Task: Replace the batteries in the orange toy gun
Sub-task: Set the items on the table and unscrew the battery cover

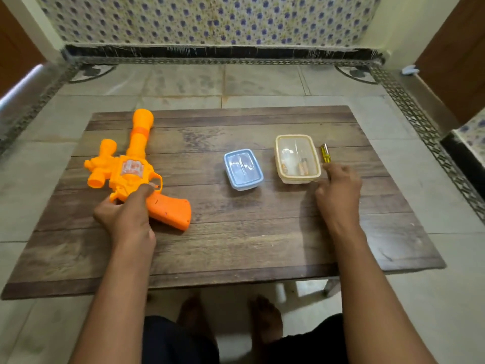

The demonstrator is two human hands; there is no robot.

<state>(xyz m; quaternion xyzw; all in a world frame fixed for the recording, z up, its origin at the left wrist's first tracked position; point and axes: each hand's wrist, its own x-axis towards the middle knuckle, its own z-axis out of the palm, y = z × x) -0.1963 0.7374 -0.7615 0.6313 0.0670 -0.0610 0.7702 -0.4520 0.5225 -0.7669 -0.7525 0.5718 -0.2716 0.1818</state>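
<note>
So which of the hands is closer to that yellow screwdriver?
The right hand: its fingertips are at the near end of the yellow screwdriver. The left hand is across the table, gripping the orange toy gun.

orange toy gun (131,169), blue box (242,169), cream box (297,158), yellow screwdriver (325,153), brown wood-grain table (236,245)

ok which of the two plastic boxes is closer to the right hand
The cream-rimmed box, which sits right beside the right hand and the yellow screwdriver. The blue box lies farther off, toward the table's middle.
</note>
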